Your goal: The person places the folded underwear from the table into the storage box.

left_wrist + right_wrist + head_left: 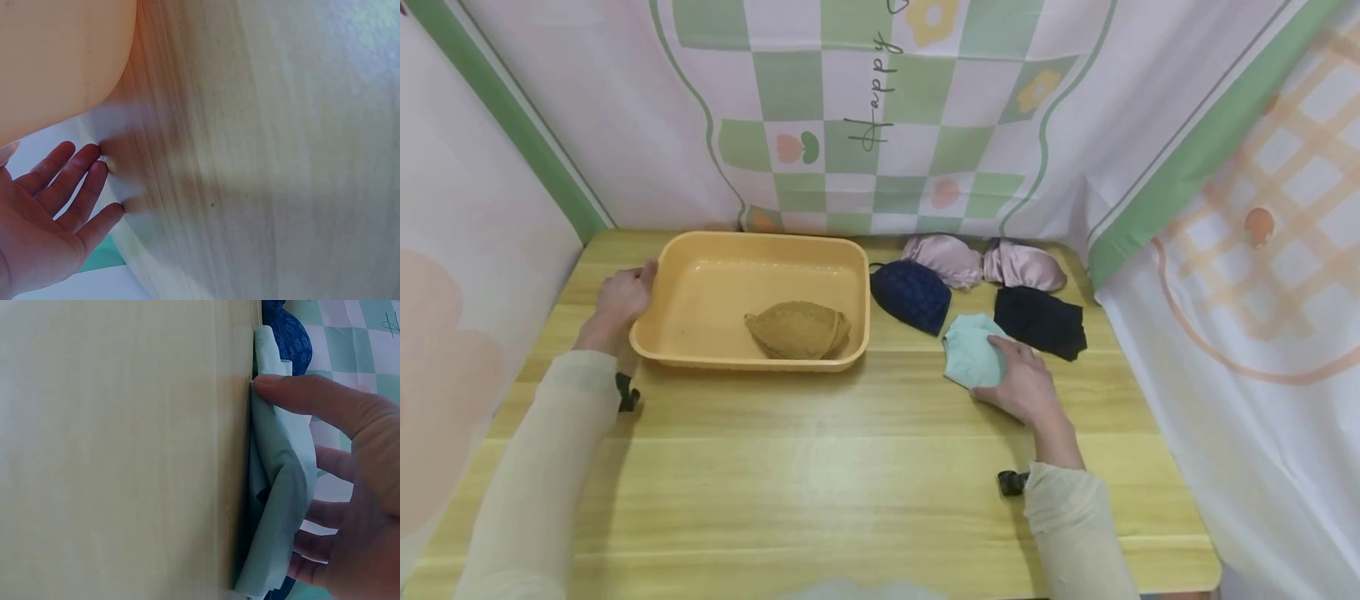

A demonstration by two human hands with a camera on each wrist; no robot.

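Note:
At the left end of the yellow plastic basin (748, 364), my left hand (625, 296) has its thumb at the wall and its fingers loosely extended. In the left wrist view those fingers (94, 181) are spread, their tips right at the tabletop. A folded mustard-brown bra (797, 329) lies in the basin, cup up, toward its near right corner. My right hand (1022, 379) holds folded mint-green underwear (972, 350) on the table. From the right wrist camera, the thumb presses the near edge of the mint-green cloth (284, 456) while the other fingers reach behind it.
Right of the basin lies a folded navy bra (912, 296). Behind it a pink satin bra (951, 260) is spread along the back edge. Folded black underwear (1041, 321) lies beyond my right hand. Printed curtains (850, 100) surround the wooden table (820, 483) on three sides.

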